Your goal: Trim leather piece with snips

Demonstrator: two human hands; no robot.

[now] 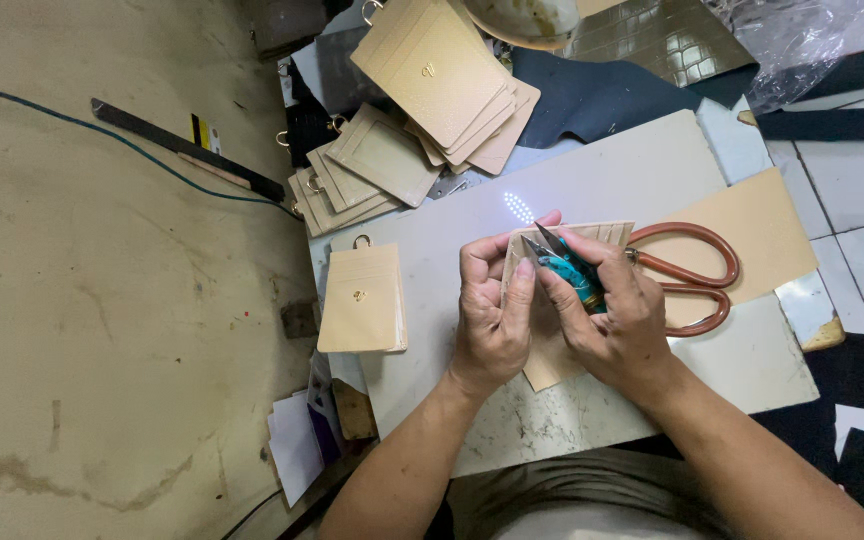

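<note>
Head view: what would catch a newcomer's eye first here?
At centre, the left hand and right hand hold a beige leather card holder over a pale work slab, the right hand gripping a teal-handled thread snipper. Large red-handled scissors lie just right of the hands. A finished card holder lies to the left, and stacks of beige card holders fan out above.
</note>
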